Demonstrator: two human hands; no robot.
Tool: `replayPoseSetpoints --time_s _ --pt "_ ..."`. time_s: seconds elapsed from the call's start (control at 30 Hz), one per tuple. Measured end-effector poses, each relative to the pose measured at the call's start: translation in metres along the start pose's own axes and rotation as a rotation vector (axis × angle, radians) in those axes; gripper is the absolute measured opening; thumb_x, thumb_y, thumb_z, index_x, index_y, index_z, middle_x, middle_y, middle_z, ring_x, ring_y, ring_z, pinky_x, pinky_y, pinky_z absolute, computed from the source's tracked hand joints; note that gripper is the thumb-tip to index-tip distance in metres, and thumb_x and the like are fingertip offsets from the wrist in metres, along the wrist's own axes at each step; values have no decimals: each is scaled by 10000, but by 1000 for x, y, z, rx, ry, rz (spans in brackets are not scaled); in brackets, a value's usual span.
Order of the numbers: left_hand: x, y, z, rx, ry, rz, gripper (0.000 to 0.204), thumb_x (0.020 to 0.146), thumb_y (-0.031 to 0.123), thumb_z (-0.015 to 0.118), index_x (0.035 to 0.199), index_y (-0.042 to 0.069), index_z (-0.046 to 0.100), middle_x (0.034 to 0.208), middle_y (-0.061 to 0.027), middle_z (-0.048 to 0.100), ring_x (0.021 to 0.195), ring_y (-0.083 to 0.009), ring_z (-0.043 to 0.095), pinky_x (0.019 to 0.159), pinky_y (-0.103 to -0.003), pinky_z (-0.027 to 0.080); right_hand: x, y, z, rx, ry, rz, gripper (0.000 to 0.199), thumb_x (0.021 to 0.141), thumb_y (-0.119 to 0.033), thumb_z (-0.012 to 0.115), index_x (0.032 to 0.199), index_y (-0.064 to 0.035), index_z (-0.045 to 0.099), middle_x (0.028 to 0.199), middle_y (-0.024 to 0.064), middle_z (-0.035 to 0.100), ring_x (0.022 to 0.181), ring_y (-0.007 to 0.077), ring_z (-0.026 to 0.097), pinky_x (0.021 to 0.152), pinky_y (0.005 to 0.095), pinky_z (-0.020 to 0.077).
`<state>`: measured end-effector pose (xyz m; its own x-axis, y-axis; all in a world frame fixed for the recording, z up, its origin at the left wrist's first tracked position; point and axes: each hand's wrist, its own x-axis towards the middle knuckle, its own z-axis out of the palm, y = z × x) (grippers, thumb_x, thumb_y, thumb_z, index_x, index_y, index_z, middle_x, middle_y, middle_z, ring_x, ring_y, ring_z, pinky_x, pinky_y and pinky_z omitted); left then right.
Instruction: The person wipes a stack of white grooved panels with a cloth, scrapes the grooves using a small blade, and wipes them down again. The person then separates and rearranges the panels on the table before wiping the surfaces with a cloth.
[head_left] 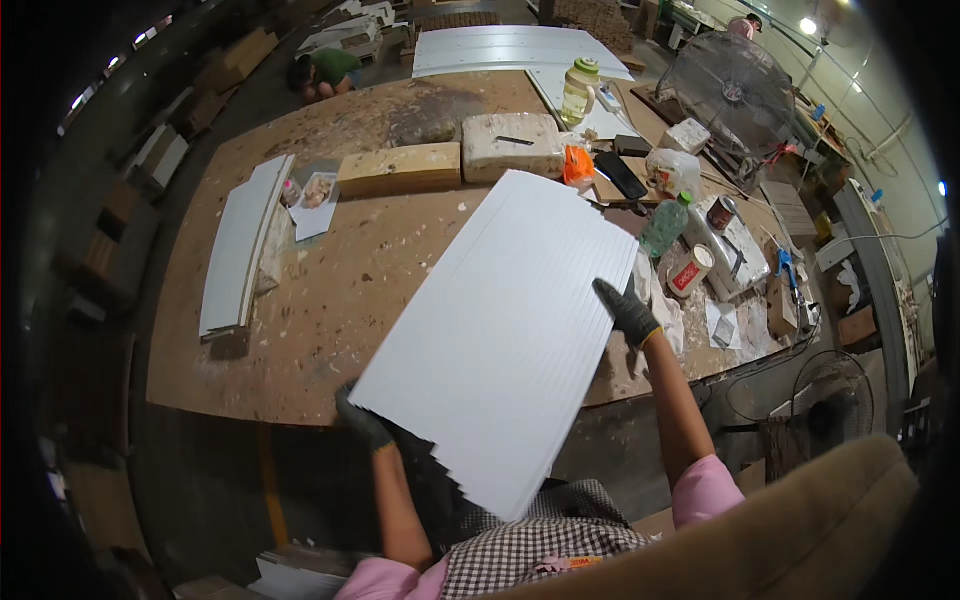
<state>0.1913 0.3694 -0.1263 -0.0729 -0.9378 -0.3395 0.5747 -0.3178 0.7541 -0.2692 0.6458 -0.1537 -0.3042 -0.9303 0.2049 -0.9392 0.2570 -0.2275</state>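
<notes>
A fanned stack of thin white boards (500, 330) is held at a slant above the front of the worktable. My left hand (366, 416), in a dark glove, grips the stack at its near left edge, its fingers partly hidden beneath. On the right edge, my gloved right hand (628, 314) is closed with the thumb on top and the fingers around the side. The lower corner of the stack reaches past the table edge toward my checked apron (545, 530). The boards are staggered, so their ends form steps.
The stained worktable (330, 290) bears another white board stack (240, 250) on the left, a wooden block (400, 168), and a wrapped block (512, 146). Rightward are a green bottle (665, 226), a can (690, 272) and a large fan (733, 92). A person (328, 72) crouches beyond the table.
</notes>
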Motion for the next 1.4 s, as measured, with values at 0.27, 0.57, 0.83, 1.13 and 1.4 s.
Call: replayPoseSetpoints --time_s 0.27,0.57,0.83,1.13,1.4 --pt "-212 -39 -76 227 -73 -35 394 928 353 433 1048 12 589 996 -81 618 885 -175 588 731 -304 504 95 -46 -99 590 -240 539 585 957 -423 510 1312 41 483 1184 165 618 1108 224 586 967 355 448" --pt "-192 73 -4 1272 -1040 267 449 876 245 582 1237 -20 540 1161 -238 603 1033 -361 619 898 -422 494 108 -51 -99 312 -340 728 702 919 -533 450 1330 36 471 1254 313 532 1193 395 518 1016 403 404" --pt "-98 72 81 1406 -2249 701 295 798 369 652 819 76 646 883 -106 673 779 -250 669 637 -372 530 7 -105 -109 311 -61 980 757 905 -579 396 1306 58 473 1281 323 511 1244 417 472 1045 429 359" --pt "-92 60 135 1004 -2872 921 173 741 205 633 699 37 643 616 -113 644 599 -248 667 572 -367 520 -172 -230 -136 464 203 1101 394 944 -315 544 1114 31 623 961 165 684 878 249 633 814 347 476" --pt "-89 40 152 1032 -3169 812 221 829 268 591 795 72 687 775 -120 695 732 -264 684 641 -367 545 -217 -287 -30 1109 1581 1078 401 954 -267 525 1235 18 555 1191 115 609 1077 210 578 954 345 437"
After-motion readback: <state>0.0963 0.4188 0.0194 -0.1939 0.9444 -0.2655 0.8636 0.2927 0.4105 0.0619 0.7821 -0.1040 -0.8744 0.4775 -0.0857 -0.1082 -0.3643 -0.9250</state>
